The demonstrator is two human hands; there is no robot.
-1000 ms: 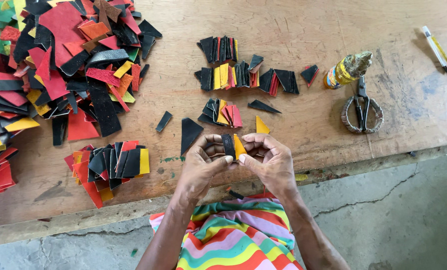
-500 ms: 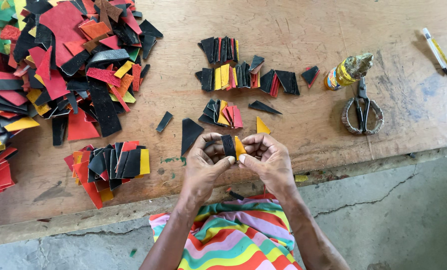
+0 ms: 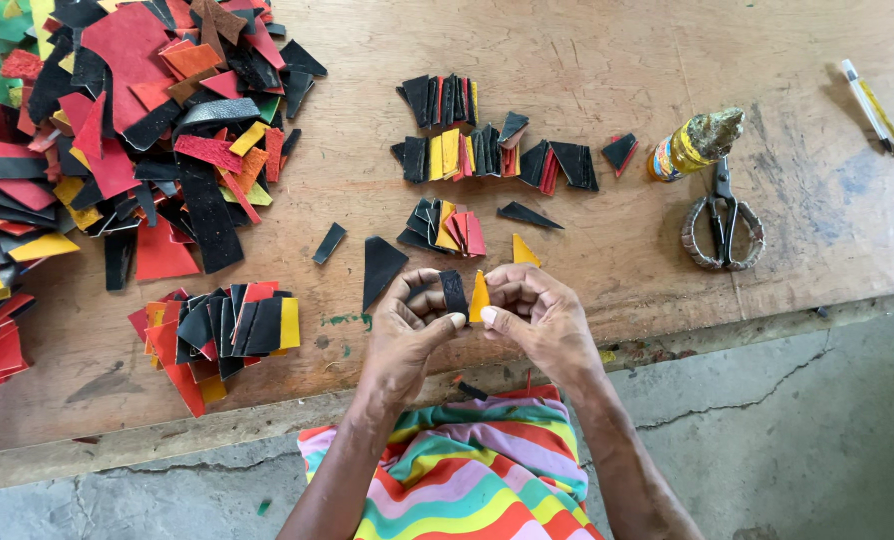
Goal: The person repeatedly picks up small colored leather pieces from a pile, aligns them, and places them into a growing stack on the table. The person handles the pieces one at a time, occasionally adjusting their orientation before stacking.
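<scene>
Left hand (image 3: 404, 332) pinched a black strip (image 3: 454, 292), right hand (image 3: 537, 315) pinched a yellow triangle (image 3: 479, 297), both pieces touching above the wooden table (image 3: 607, 60) edge, scissors (image 3: 722, 220) well apart.

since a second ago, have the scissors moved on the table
No. The scissors lie just below the yellow-wrapped bottle, as before; only the camera view shifted slightly.

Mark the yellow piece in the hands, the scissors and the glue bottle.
yellow piece (image 3: 478, 298), head view, middle of the wedge showing between the fingers
scissors (image 3: 723, 225), head view, just below the pivot, between the handle loops
glue bottle (image 3: 683, 149), head view, on its yellow body
</scene>
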